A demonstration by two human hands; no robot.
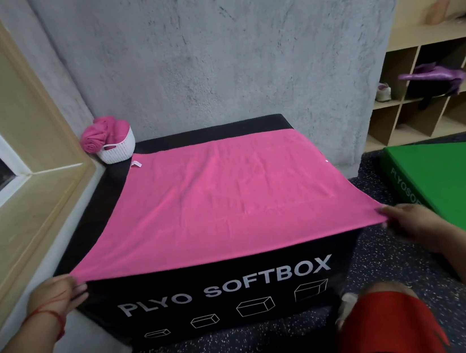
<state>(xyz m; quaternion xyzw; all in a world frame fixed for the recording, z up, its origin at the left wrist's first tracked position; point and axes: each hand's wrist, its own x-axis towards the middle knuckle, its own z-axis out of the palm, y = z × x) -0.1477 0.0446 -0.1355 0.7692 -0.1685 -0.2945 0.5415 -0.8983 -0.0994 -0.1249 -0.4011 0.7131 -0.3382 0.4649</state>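
Black plyo soft box [241,293], below both grips, bears a pink towel [214,202] spread flat beyond them. Left hand [56,294] and right hand [410,224] each pinch one near corner. White basket [117,150] of rolled towels [96,135] stands well beyond the left grip.

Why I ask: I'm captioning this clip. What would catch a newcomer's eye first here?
The bright pink towel spread flat over the black box marked PLYO SOFTBOX, with the left hand and right hand each holding a near corner. Next, the white basket of rolled pink towels at the box's far left corner, and the green mat on the floor at right.
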